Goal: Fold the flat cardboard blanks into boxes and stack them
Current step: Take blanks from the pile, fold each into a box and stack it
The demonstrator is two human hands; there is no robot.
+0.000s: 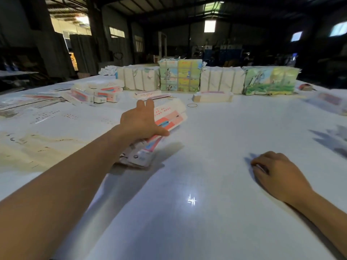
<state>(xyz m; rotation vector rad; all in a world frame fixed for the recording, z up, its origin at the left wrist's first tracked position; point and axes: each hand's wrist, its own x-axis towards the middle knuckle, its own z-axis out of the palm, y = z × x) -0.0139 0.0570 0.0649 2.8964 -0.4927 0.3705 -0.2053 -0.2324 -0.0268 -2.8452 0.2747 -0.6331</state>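
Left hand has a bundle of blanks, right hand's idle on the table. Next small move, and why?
Probably draw the bundle of flat blanks back toward the body. The left hand grips it at full arm's reach, while the right hand rests empty on the white table, too far off to peel off a single blank.

Both forearms bare to the frame edge; no sleeves visible. Left hand (139, 121) and right hand (277, 170): no gloves, rings, watch or wristbands seen. Fingernails too blurred to assess.
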